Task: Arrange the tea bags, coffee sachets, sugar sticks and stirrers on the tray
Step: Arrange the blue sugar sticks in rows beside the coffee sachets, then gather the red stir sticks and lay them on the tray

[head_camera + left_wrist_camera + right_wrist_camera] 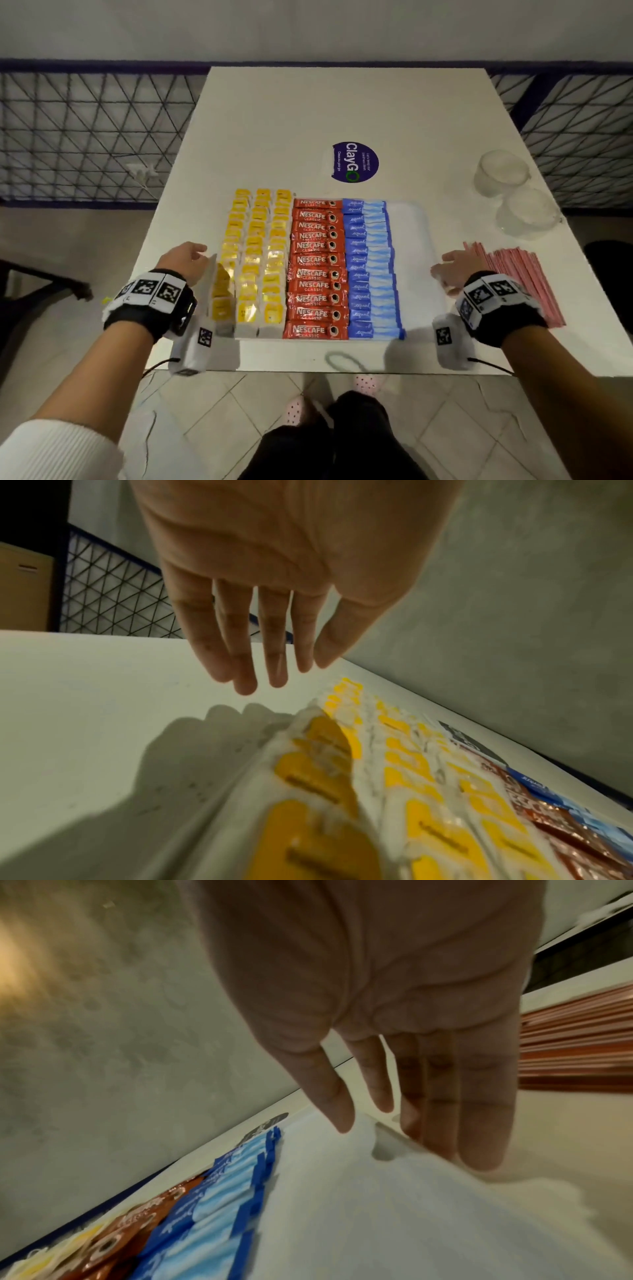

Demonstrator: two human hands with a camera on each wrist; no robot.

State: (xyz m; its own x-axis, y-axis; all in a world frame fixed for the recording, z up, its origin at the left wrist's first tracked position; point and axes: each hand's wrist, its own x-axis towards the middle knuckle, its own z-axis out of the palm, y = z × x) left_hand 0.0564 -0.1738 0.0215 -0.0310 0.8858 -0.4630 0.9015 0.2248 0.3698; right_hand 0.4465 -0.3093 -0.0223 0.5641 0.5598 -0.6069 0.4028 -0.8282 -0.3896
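Head view: my left hand (186, 257) hangs with a slack, empty grip beside the tray's (409, 219) left edge, my right hand (454, 266) likewise flat-fingered at its right edge, fingertips on the rim. On the tray, left to right: yellow tea bags (255, 260), red coffee sachets (317, 270), blue sugar sticks (371, 270), then bare tray. Pink stirrers (520, 277) lie on the worktop (308, 113) right of my right hand. Farther off, purple sticker (355, 161), two clear cups (513, 192).
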